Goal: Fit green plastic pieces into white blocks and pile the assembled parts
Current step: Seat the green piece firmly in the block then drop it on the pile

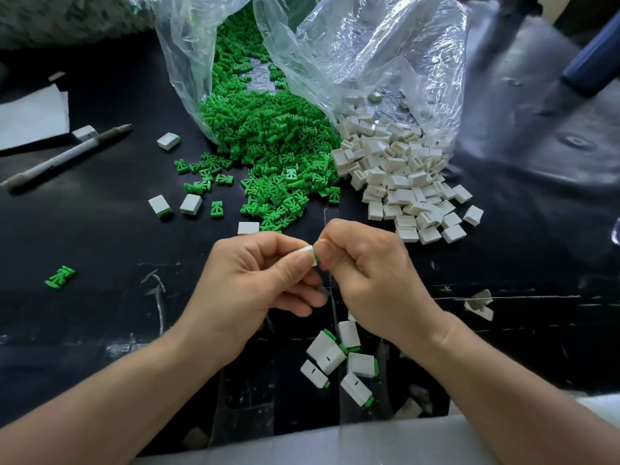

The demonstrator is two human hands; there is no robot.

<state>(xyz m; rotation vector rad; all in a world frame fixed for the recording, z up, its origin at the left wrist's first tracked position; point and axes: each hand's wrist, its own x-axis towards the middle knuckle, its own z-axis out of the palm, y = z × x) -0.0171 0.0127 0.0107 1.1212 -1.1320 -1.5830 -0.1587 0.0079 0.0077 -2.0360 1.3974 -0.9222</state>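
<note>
My left hand [255, 280] and my right hand [365, 273] meet at the table's middle and pinch one white block [310, 253] between them; a green piece shows at its right end, against my right thumb. A heap of green pieces [271, 146] spills from a clear bag behind, and a heap of white blocks [402, 176] spills from a second clear bag to its right. Several assembled white-and-green parts [339, 359] lie in a loose pile near the front edge, under my right wrist.
The table [100, 313] is black and scuffed. A pen [63, 156] and white paper [32, 117] lie at the left. Stray white blocks [191, 204] and a lone green piece [60, 276] are scattered on the left side. A dark object [590, 72] stands at the far right.
</note>
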